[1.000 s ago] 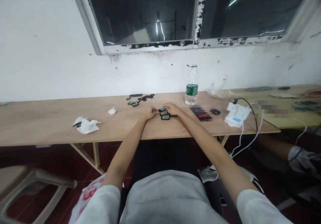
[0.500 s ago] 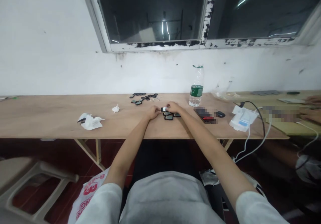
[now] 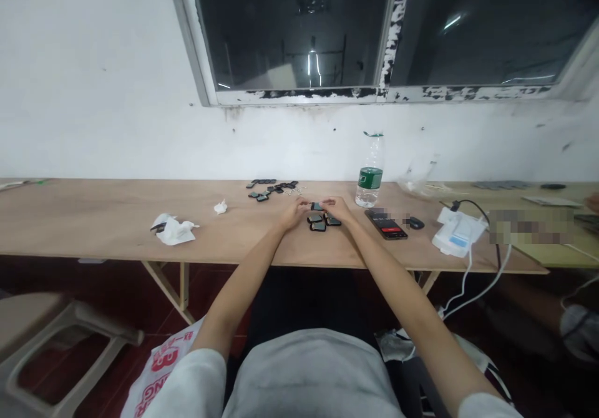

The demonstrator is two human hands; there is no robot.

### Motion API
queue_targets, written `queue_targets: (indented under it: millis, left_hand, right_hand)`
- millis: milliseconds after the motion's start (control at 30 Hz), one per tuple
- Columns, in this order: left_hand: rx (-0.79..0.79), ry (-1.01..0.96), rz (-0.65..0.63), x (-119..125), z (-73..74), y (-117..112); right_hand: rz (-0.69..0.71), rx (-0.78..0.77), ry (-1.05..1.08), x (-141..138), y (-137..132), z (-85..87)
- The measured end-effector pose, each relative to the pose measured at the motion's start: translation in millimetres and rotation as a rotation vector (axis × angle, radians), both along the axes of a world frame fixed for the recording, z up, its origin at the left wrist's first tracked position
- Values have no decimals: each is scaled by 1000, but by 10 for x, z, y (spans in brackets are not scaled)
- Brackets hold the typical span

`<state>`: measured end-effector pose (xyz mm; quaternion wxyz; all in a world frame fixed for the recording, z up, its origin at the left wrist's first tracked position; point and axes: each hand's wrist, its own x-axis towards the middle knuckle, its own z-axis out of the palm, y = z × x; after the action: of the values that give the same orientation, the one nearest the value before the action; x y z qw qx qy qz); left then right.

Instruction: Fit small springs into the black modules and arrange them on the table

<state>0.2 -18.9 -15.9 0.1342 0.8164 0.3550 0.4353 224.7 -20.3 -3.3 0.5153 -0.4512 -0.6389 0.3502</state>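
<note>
- My left hand (image 3: 297,212) and right hand (image 3: 337,208) were closed by the fingertips on opposite ends of one small black-rimmed piece (image 3: 317,206), its face grey-green; I could read no marking on it.
- The piece was over the wooden table (image 3: 93,224), in front of my body; whether it touched the top I could not tell.
- Just nearer to me lay three like pieces (image 3: 317,226), grouped close together.
- Beyond my left hand was a loose cluster of dark pieces (image 3: 262,197), with tiny white bits (image 3: 292,191) beside it.
- To my right stood a clear bottle (image 3: 373,150), upright, its green label (image 3: 370,178) too small to read, clear liquid showing below.
- Near it lay a phone (image 3: 386,224), lit with white digits too blurred to read and a red bar.
- Farther right was a white box (image 3: 457,233) with a blue label and cables.
- Behind sat a clear plastic bag (image 3: 418,179), its contents unclear.
- Below the table edge, a white bag (image 3: 163,377) bore red print: a large "B", with "NG" under it.
</note>
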Motion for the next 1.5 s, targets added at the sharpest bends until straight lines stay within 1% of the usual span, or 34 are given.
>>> queue_targets:
  millis: [100, 233, 300, 433, 600, 667, 833, 900, 967, 1067, 1133, 1267, 1367, 1433, 1500]
  left_hand:
    - [-16, 16, 22, 13, 19, -26]
    - [-16, 28, 28, 22, 53, -35]
    - [-39, 14, 17, 22, 67, -30]
    - [-121, -57, 1, 32, 73, -11]
    - [-262, -236, -22, 60, 32, 32]
    - [-312, -278, -25, 61, 11, 57]
    - [-378, -251, -18, 39, -5, 86]
    - [-369, -233, -24, 41, 3, 66]
    - [-313, -208, -38, 56, 12, 37]
    - [-182, -144, -60, 96, 11, 10]
    - [-138, -110, -49, 125, -4, 18]
    - [-153, -31, 12, 168, -57, 83]
    - [-174, 6, 78, 173, -85, 118]
    - [-187, 21, 86, 158, -86, 119]
    - [-195, 52, 50, 135, -72, 98]
  right_hand:
    - [0, -48, 11, -28, -56, 19]
    - [77, -16, -4, -28, -100, 33]
    - [89, -14, -2, -30, -105, 33]
    - [57, -42, 9, -45, -102, 31]
    - [89, -40, 28, -44, -109, 33]
    - [102, -49, 37, -45, -107, 28]
    - [126, -77, 65, -67, -65, -14]
    - [118, -76, 61, -77, -41, -36]
    - [97, -55, 58, -84, -17, -56]
    - [82, 27, 17, -83, 16, -80]
    - [58, 100, -52, -65, 43, -92]
    - [-86, 203, -210, 47, 113, -126]
    - [-190, 191, -293, 176, 161, -168]
    - [-197, 155, -344, 249, 180, -200]
    - [-175, 119, -385, 294, 188, -228]
